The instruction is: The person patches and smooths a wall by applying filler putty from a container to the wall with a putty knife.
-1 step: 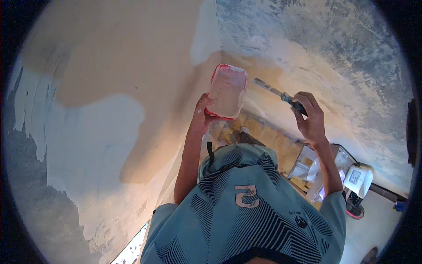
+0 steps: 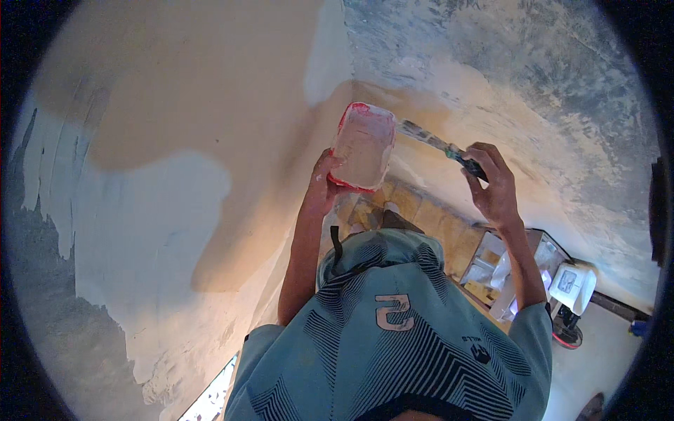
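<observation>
My left hand (image 2: 325,177) grips the lower left edge of a red rectangular plastic tub (image 2: 364,146), tilted so that its inside shows. Pale putty coats the inside and most of the rim. In my right hand (image 2: 494,184) is a putty knife (image 2: 442,145) with a dark and green handle, held between thumb and fingers. Its smeared blade points left, the tip close to the tub's upper right edge; whether it touches cannot be told.
Two walls meet in a corner ahead; the left wall (image 2: 154,210) carries pale and damp tan patches, the right wall (image 2: 533,91) is mottled grey. Below lie a tan floor (image 2: 428,217), an open box-like shelf (image 2: 484,263) and a white appliance (image 2: 572,288) at lower right.
The putty knife has moved slightly left and up, bringing its blade tip closer to the tub. My left hand and the tub have stayed in place.
</observation>
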A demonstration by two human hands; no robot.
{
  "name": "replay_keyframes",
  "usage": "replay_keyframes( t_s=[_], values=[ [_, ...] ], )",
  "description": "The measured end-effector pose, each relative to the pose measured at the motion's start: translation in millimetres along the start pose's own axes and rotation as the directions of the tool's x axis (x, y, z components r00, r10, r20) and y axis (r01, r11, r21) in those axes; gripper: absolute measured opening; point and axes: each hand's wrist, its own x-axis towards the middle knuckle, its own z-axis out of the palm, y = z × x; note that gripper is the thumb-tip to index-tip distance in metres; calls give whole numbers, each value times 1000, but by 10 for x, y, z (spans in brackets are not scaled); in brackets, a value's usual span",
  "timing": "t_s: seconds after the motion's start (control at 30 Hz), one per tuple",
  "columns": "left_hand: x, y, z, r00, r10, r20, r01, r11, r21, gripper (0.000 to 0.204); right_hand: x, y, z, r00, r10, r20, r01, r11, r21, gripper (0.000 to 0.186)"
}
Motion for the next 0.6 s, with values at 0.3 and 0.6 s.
replay_keyframes(
  t_s=[0.3, 0.6],
  values=[
    [-62, 25, 33, 999, -19, 38, 18, 999, 39, 53, 114, 32, 62, 970, -224, 91, 241, 926, -291, 35],
    [-142, 32, 19, 1000, 2, 8, -2, 999, 45, 54, -50, 143, -127, 993, -95, -72, 90, 994, -67, 34]
  ],
)
